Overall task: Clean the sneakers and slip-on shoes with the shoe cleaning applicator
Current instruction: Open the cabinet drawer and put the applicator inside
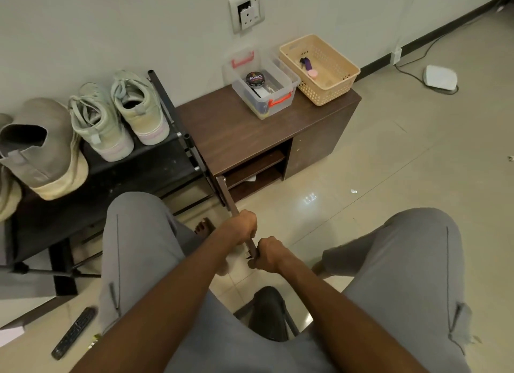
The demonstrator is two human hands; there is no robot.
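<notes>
A pair of pale green sneakers (116, 117) stands on the black shoe rack (144, 167) at the left. A grey slip-on shoe (41, 147) with a cream sole stands beside them, and a second one is cut off by the left edge. In front of my knees, the brown cabinet's door (226, 194) swings out edge-on towards me. My left hand (242, 226) grips its upper edge. My right hand (267, 256) grips the door's near end just below. A clear plastic box (281, 94) on the cabinet holds a black round tin (254, 79). No applicator is plainly visible.
A beige basket (333, 86) with a purple item and a pink one stands beside the box on the brown cabinet (233, 133). A black remote (73, 333) lies on the tiled floor at the lower left. A white device (440, 78) with a cable sits by the wall.
</notes>
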